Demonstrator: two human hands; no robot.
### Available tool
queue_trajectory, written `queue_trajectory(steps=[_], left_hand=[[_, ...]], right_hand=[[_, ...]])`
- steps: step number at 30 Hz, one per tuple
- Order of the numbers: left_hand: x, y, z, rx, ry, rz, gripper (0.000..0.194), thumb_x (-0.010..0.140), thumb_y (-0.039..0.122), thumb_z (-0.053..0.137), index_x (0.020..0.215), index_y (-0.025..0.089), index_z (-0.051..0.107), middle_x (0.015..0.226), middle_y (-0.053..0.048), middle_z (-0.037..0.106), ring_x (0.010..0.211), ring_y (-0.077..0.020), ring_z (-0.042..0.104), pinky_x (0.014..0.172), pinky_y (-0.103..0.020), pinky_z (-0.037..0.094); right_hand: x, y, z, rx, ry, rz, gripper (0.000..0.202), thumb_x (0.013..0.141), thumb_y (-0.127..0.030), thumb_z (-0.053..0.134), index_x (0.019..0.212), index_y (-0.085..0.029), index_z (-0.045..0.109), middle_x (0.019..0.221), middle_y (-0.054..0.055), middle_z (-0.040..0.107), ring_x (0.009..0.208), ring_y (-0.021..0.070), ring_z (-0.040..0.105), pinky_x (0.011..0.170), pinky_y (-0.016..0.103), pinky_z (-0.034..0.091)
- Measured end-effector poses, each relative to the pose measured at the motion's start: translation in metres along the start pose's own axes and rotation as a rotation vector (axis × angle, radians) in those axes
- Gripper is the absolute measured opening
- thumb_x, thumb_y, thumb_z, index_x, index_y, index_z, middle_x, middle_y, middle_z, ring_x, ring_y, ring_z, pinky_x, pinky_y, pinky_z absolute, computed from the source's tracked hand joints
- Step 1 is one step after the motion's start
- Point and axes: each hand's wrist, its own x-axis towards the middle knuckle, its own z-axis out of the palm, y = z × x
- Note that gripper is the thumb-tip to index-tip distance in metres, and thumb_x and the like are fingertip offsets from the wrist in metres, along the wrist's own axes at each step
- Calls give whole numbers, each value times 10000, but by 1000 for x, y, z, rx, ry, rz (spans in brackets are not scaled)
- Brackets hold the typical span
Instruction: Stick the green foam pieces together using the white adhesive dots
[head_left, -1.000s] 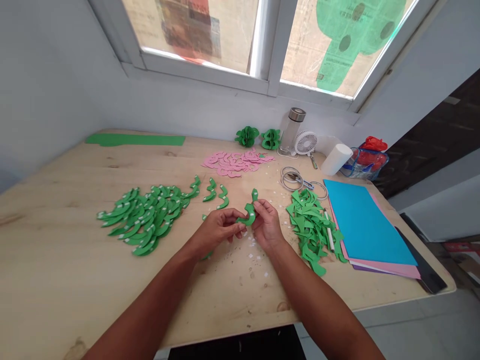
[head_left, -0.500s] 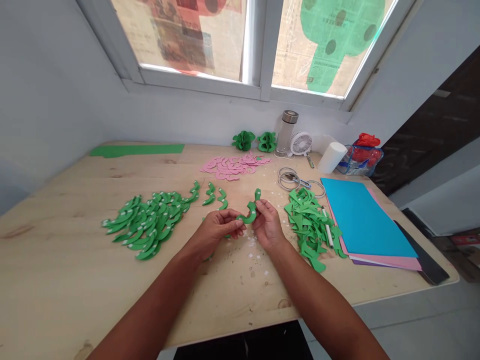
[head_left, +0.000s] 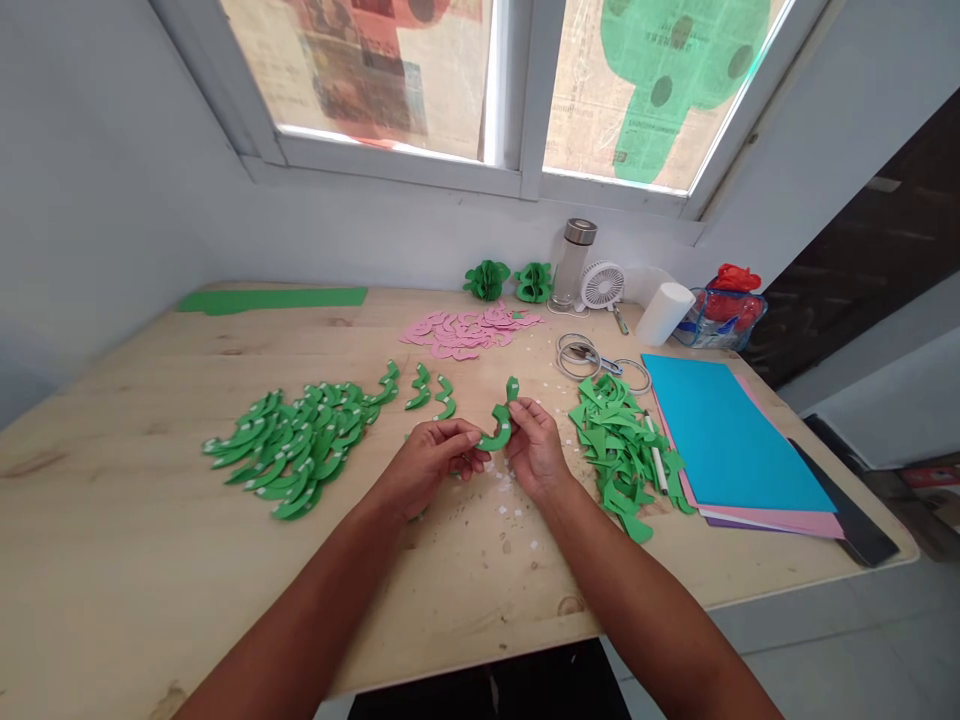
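Note:
A curved green paper piece (head_left: 498, 432) with small white squares on it is held between both hands above the table. My left hand (head_left: 439, 462) pinches its lower left end between thumb and fingers. Its upper right part is gripped by my right hand (head_left: 535, 446), and a tip stands up above the fingers. Left of my hands lies a pile of similar green pieces (head_left: 300, 445), with a few separate ones (head_left: 444, 398) nearer. Small white bits (head_left: 504, 510) are scattered on the table below the hands.
Green scraps (head_left: 619, 450) and a white pen (head_left: 656, 457) lie right, beside blue sheets (head_left: 735, 435). Behind are pink pieces (head_left: 469, 332), tape rings (head_left: 577, 357), green paper balls (head_left: 487, 280), a bottle (head_left: 572, 265), a fan (head_left: 602, 287) and a white roll (head_left: 664, 313).
The held green piece has shifted and turned very slightly, its upper tip a little to the left. Both hands keep their grip in nearly the same place.

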Motion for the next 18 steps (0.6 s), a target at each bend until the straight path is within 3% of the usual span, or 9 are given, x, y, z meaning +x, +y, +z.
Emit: queue_trajectory(steps=[5, 12, 18], left_hand=[[0, -1, -2, 21, 0, 14, 186, 692, 313, 701, 710, 137, 641, 611, -34, 655, 509, -108, 561, 470, -200, 412], [-3, 2, -2, 137, -55, 89, 311, 715, 329, 691, 970, 156, 653, 619, -13, 620, 544, -119, 550, 493, -216, 419], [-3, 1, -3, 137, -124, 154, 313, 669, 270, 733, 958, 175, 661, 589, 25, 557, 526, -102, 511, 497, -215, 418]], right_hand=[[1, 1, -1, -4, 9, -8, 146, 641, -202, 751, 718, -172, 631, 628, -30, 632, 545, 80, 549, 520, 174, 445], [2, 0, -1, 5, 31, -20, 146, 655, -208, 744, 692, -169, 608, 615, -36, 611, 546, 77, 543, 538, 175, 443], [1, 1, 0, 22, 40, 21, 150, 636, -214, 747, 680, -176, 608, 614, -34, 611, 540, 87, 540, 526, 187, 443]])
